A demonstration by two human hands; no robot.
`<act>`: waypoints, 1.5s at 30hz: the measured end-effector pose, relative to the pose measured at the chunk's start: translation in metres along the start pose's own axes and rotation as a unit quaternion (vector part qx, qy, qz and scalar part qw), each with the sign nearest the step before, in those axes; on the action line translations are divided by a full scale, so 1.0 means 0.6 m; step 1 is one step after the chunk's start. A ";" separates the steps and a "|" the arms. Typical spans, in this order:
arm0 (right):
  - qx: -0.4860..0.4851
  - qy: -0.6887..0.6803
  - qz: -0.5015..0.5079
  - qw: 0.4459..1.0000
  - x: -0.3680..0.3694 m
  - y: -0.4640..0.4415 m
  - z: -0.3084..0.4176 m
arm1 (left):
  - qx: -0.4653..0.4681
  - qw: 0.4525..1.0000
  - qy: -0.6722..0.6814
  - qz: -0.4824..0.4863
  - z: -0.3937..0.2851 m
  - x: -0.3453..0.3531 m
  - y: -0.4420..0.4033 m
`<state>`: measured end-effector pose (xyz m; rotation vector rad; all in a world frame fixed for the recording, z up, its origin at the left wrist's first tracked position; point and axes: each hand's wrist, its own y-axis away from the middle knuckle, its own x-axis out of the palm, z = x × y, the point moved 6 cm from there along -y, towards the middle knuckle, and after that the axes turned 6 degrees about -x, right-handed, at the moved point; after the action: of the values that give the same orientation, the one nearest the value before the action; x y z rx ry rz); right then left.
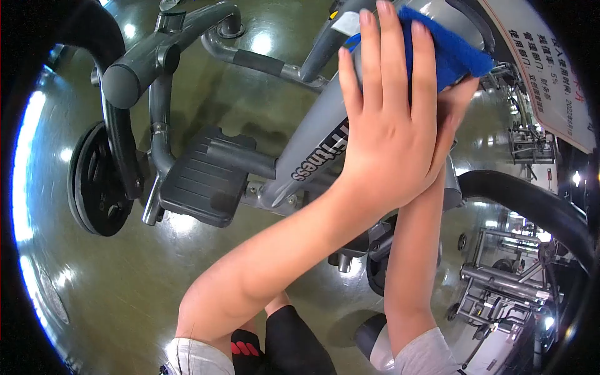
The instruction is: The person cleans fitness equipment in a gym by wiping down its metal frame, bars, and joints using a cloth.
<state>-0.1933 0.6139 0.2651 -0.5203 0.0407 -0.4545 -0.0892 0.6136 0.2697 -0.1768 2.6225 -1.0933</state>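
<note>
My left hand [397, 134] lies nearly flat with its fingers stretched along the sloping grey frame [315, 137] of a gym machine. It crosses over my right hand [459, 103], which is largely hidden behind it. A blue cloth [447, 50] is bunched at my right hand against the upper part of the frame, and some left fingertips overlap it. How the right fingers grip the cloth is mostly covered. White "Fitness" lettering on a black band [325, 150] shows beside my left wrist.
A black ridged footplate [206, 178] and black weight plates [103, 181] are at left. A curved black padded bar [531, 203] arches at right, below a printed sign [544, 69]. More gym equipment [506, 281] stands farther right. My legs [294, 344] are at the bottom.
</note>
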 end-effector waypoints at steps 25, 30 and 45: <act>0.369 -0.370 0.263 0.811 0.043 0.104 -0.269 | 0.169 0.937 -0.296 0.080 0.063 0.039 0.163; 0.312 -0.459 0.286 0.781 0.055 0.161 -0.247 | 0.130 0.949 -0.262 0.119 0.096 0.027 0.211; 0.360 -0.174 -0.218 0.890 0.022 0.307 -0.279 | -0.071 0.908 -0.256 0.325 0.174 -0.060 0.308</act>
<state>-0.1312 0.6714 0.0303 0.1429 -0.5863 -0.7617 -0.0223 0.6814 0.0766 0.3220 2.0358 -0.5274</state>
